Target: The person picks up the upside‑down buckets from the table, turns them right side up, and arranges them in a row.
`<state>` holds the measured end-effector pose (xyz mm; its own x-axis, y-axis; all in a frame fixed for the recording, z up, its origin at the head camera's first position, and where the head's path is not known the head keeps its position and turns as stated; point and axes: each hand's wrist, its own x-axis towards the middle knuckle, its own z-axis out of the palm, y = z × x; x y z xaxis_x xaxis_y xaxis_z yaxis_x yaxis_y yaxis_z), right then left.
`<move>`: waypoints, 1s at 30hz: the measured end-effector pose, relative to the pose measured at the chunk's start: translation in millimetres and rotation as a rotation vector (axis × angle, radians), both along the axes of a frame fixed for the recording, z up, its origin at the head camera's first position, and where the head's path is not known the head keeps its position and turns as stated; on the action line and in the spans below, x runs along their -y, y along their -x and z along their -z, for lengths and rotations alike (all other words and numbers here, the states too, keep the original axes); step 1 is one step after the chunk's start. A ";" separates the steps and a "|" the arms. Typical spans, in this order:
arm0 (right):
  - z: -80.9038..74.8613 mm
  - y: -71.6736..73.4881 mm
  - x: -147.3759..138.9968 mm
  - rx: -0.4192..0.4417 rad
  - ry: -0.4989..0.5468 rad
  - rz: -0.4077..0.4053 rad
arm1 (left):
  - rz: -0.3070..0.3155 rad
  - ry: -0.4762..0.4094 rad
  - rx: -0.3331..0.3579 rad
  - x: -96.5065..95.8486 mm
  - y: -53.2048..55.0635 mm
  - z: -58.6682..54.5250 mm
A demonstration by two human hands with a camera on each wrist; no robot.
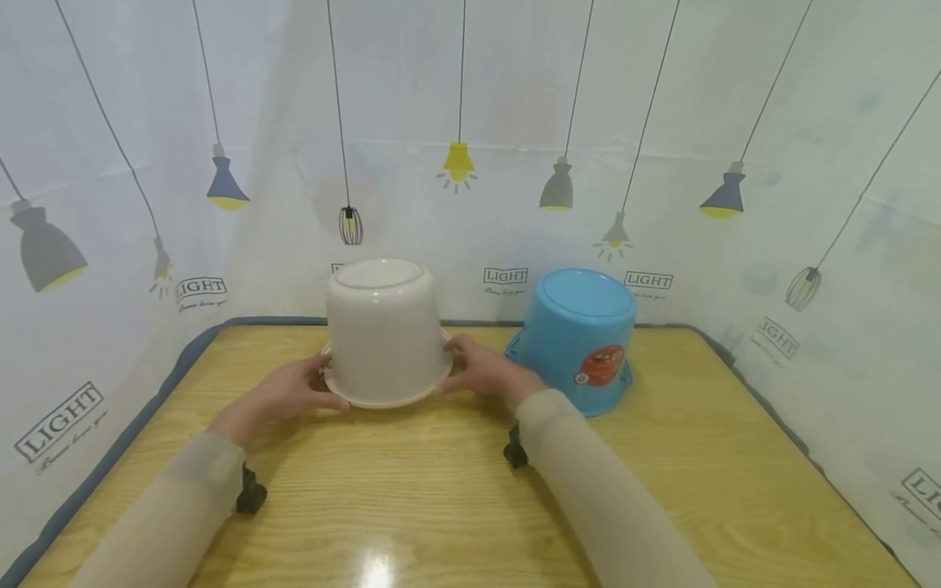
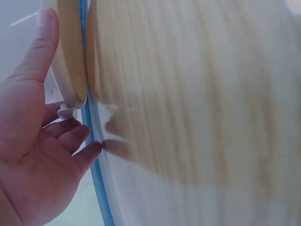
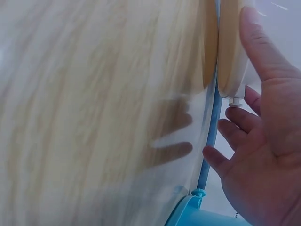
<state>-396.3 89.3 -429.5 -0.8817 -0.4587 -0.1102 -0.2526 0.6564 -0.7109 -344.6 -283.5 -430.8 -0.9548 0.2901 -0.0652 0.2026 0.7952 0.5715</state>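
A white bucket (image 1: 385,339) is upside down toward the back of the table, its base facing up and its rim close over the wood. My left hand (image 1: 287,394) grips the rim on the left side. On the opposite side, my right hand (image 1: 485,369) grips the same rim. The wrist views show each thumb along the outside of the rim, with the other fingers curled beneath it near a small white knob (image 2: 66,112). A matching knob (image 3: 234,101) shows by the right fingers.
A light blue bucket (image 1: 577,327) with a red label (image 1: 603,365) stands upside down just right of my right hand. The glossy wooden table (image 1: 397,490) has a dark blue edge, and a white curtain (image 1: 412,82) printed with lamps surrounds it.
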 end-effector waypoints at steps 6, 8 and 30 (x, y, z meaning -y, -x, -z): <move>-1.3 -4.0 -5.5 0.041 0.101 0.017 | 0.000 -0.029 -0.007 2.2 -5.7 -2.6; -1.9 -5.3 -7.1 0.048 0.127 0.022 | -0.004 -0.037 -0.009 1.4 -7.1 -3.7; -13.8 -10.6 -14.6 0.105 0.387 0.074 | -0.165 -0.384 -0.060 -3.1 -21.2 -13.6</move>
<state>-385.7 103.9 -415.7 -0.9073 -0.4193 -0.0333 -0.1273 0.3494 -0.9283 -323.4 -280.4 -417.2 -0.9893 0.1257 0.0746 0.1322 0.5515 0.8236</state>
